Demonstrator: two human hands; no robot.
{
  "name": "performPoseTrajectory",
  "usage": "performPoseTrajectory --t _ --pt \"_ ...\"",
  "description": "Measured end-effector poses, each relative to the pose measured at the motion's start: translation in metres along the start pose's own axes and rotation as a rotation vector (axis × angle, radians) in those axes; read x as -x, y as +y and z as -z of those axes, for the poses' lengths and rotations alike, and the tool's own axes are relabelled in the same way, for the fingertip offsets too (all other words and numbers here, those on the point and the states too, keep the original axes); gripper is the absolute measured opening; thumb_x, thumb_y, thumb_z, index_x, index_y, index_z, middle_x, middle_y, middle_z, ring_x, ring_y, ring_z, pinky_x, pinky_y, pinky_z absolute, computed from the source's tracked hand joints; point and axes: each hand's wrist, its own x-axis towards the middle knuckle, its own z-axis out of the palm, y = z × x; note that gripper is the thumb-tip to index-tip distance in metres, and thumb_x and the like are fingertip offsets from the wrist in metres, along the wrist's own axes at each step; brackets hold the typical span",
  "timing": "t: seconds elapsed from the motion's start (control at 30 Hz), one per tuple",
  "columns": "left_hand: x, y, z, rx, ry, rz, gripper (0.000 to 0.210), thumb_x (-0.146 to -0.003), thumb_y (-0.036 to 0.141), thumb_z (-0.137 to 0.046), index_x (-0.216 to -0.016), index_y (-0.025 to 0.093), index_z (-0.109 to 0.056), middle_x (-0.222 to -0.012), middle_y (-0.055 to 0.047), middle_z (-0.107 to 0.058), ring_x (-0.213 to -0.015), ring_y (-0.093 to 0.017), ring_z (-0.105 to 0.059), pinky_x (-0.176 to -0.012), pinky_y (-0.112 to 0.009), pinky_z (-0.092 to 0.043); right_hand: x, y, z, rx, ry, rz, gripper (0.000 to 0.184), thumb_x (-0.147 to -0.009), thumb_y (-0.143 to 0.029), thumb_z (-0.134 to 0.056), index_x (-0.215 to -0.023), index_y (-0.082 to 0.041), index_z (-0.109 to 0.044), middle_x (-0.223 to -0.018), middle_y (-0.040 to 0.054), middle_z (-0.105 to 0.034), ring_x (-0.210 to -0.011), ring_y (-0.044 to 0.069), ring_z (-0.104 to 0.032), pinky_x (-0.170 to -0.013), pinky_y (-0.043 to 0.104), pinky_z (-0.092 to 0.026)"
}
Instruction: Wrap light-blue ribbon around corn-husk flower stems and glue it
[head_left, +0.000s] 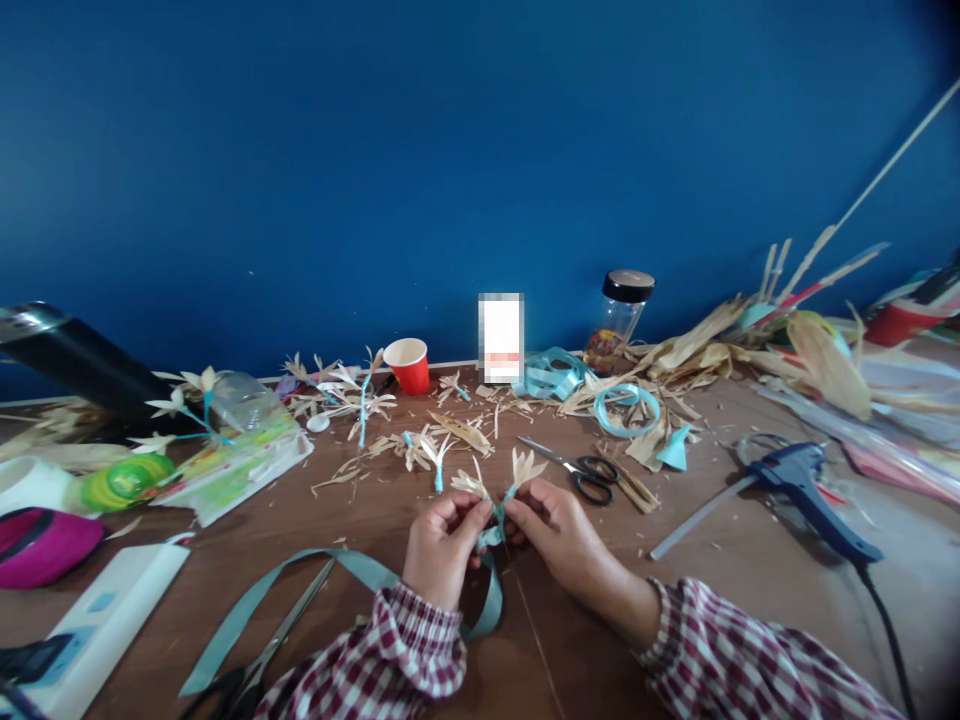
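Note:
My left hand (444, 548) is closed, its thumb and fingers pinching a pale corn-husk flower (470, 482) by its stem. Pinched in my right hand (561, 528) is a second husk flower (526, 466) with a light-blue wrapped stem. The two stems meet between my fingertips, where blue ribbon is gathered around them. That blue ribbon (262, 590) loops below the hands, passes behind my left wrist and lies out to the left. A thin pale strand (534, 625) trails down between my hands. Just beyond them lies another husk flower (437, 460) with a blue stem.
Black-handled scissors (577, 470) lie beyond my right hand; larger scissors (262, 650) are at front left. A blue glue gun (810, 490) rests on the right. Husk scraps, a red paper cup (409, 366), a jar (619, 320) and a power strip (112, 620) surround the workspace.

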Motion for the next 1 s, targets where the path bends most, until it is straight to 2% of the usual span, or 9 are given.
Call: performPoseTrajectory --t 0.23,0.43,0.7,0.87,1.0 --pt "0.0006 0.0014 -0.0005 0.018 -0.052 0.013 0.029 -0.068 0.042 -0.068 -0.074 0.014 -0.063 -0.058 0.002 -0.054 -0.045 -0.006 -0.044 -0.036 -0.014 -0.037 -0.0002 0.0029 0.0 0.013 0.022 0.007 0.02 -0.083 -0.034 -0.053 -0.075 -0.016 -0.054 -0.066 0.0004 -0.057 -0.059 0.013 -0.054 -0.055 0.023 -0.044" --pt "-0.0013 -0.0016 0.0005 0.032 0.001 -0.001 0.029 -0.068 0.043 -0.067 -0.075 0.015 -0.063 -0.058 0.003 -0.053 -0.044 -0.006 -0.043 -0.036 -0.014 -0.037 -0.002 0.006 -0.0002 -0.006 0.035 -0.028 0.021 -0.084 -0.035 -0.053 -0.076 -0.016 -0.056 -0.067 0.0006 -0.059 -0.06 0.012 -0.055 -0.055 0.022 -0.045" --pt "-0.0018 -0.0042 0.0007 0.056 -0.021 0.0 0.029 -0.069 0.042 -0.066 -0.078 0.015 -0.063 -0.059 0.003 -0.053 -0.043 -0.005 -0.042 -0.036 -0.014 -0.036 -0.0013 0.0032 -0.0001 0.02 0.011 0.001 0.019 -0.085 -0.032 -0.051 -0.076 -0.015 -0.056 -0.066 -0.0003 -0.057 -0.06 0.012 -0.053 -0.055 0.022 -0.043" --pt "-0.0011 -0.0043 0.0005 0.04 0.003 -0.01 0.028 -0.069 0.041 -0.067 -0.079 0.015 -0.063 -0.06 0.003 -0.055 -0.043 -0.005 -0.042 -0.035 -0.014 -0.035 -0.0009 0.0036 -0.0006 0.032 -0.007 0.025 0.02 -0.085 -0.033 -0.052 -0.077 -0.015 -0.057 -0.067 -0.0004 -0.057 -0.061 0.011 -0.051 -0.055 0.021 -0.041" --pt "-0.002 -0.0031 -0.0003 0.027 -0.03 0.005 0.029 -0.068 0.041 -0.068 -0.077 0.014 -0.064 -0.057 0.003 -0.054 -0.042 -0.005 -0.041 -0.034 -0.014 -0.034 -0.0007 0.0034 -0.0006 0.032 -0.004 0.018 0.019 -0.084 -0.032 -0.053 -0.075 -0.015 -0.057 -0.065 -0.0007 -0.056 -0.059 0.011 -0.05 -0.054 0.021 -0.041"
